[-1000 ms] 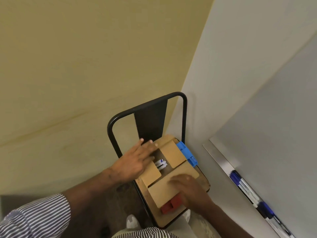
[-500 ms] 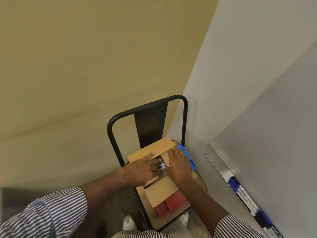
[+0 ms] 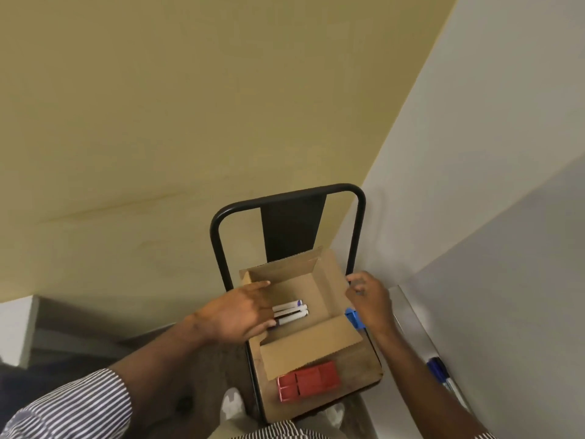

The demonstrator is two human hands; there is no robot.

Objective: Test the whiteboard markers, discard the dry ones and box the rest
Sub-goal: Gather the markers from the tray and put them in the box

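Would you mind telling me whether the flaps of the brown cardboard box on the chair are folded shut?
No, the brown cardboard box stands with its flaps spread open, and white markers show inside it.

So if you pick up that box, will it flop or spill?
The box is probably light: thin cardboard, few markers inside. Its open flaps would likely flop. The round markers may roll about if it tilts.
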